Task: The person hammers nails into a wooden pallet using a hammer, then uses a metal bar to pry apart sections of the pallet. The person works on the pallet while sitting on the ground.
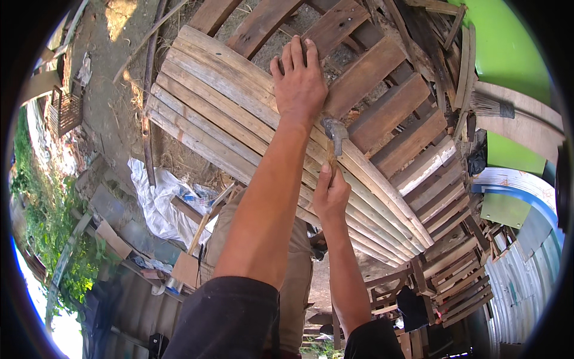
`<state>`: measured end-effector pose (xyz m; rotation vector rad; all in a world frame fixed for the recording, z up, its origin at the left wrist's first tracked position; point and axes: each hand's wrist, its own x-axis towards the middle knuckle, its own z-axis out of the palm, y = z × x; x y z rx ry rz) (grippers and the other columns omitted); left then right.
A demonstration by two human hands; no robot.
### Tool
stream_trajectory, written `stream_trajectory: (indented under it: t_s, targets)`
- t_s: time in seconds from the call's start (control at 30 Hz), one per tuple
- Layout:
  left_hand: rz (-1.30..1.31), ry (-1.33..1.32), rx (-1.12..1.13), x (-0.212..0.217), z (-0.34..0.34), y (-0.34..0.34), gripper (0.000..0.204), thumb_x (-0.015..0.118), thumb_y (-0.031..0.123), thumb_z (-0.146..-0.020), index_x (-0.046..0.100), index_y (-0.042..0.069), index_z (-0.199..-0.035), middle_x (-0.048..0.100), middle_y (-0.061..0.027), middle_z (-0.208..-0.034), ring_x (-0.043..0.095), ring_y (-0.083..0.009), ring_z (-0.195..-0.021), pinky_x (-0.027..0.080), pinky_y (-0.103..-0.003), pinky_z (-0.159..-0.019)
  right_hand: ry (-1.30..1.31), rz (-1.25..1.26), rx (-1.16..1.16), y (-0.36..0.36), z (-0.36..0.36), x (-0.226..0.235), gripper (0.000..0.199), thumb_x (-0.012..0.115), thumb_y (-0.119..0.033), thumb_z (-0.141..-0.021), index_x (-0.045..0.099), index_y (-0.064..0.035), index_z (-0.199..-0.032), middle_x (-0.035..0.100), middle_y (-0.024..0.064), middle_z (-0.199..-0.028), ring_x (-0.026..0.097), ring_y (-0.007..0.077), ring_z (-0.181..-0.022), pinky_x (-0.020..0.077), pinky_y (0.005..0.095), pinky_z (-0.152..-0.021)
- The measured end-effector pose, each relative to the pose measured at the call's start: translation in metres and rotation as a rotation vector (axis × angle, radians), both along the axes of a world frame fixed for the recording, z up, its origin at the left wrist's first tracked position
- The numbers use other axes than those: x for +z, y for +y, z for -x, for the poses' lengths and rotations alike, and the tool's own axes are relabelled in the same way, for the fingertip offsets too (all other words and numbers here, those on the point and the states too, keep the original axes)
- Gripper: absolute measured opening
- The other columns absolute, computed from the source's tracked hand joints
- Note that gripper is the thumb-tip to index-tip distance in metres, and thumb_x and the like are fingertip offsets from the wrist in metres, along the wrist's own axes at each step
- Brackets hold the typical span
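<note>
The left hand (301, 78) lies flat, fingers together and stretched out, palm down on the far edge of a panel of pale wooden slats (239, 113), pressing on it where it overlaps a darker pallet (394, 113). The right hand (330, 194) is wrapped in a fist around the wooden handle of a hammer (333, 140), whose grey metal head sits just below the left wrist, resting against or just above the slats (which of the two cannot be told). The slat panel runs slantwise from upper left to lower right across the middle of the view. More stacked pallets (454, 281) lie to the lower right, a brush (487, 106) rests on a plank at the right, and crumpled white plastic sheeting (156, 200) lies on the ground to the left.
</note>
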<state>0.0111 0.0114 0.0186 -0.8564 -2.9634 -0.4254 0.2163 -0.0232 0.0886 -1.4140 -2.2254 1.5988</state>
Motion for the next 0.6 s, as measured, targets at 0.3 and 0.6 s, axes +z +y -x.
stream_trajectory:
  t_s: [0.3,0.6]
  targets:
    - [-0.100,0.015,0.006,-0.003,0.001,-0.004,0.044,0.051,0.030,-0.103,0.053,0.005,-0.140,0.049,-0.0162,-0.147,0.043,-0.0313,-0.137,0.030,-0.050,-0.114,0.048,0.047,-0.077,0.000,0.003,0.005,0.049,0.044,-0.044,-0.108,0.050,-0.0024,-0.082,0.047,-0.0001,-0.061,0.045,0.0094,-0.053,0.0357,0.0291,-0.049]
    - [-0.474,-0.067,0.011,-0.002,0.006,-0.007,0.041,0.039,0.026,-0.108,0.059,0.002,-0.134,0.057,-0.0187,-0.141,0.051,-0.0349,-0.133,0.032,-0.048,-0.113,0.111,-0.103,-0.092,0.000,0.017,0.023,0.040,0.052,-0.033,-0.106,0.056,0.0019,-0.085,0.058,0.0237,-0.059,0.062,0.0458,-0.058,0.0451,0.0495,-0.053]
